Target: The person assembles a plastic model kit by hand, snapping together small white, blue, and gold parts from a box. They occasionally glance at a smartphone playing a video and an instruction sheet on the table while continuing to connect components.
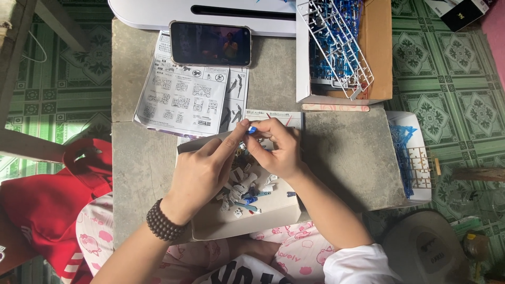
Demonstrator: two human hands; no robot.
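Head view: a small blue part (252, 129) is pinched between the fingertips of the left hand (202, 171) and the right hand (279, 150), held above a shallow white tray (273, 210) of loose pieces on the desk (342, 158), so that drops are caught

blue part (252, 129) mostly hidden by fingers (243, 126)

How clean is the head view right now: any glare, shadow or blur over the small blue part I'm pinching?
Head view: soft, even daylight, with no glare on the small blue part, which is pinched between the left hand and the right hand. The hands cast a faint shadow over the loose pieces in the white tray. The phone screen is dark. Focus is sharp at centre, and the corners bend slightly.
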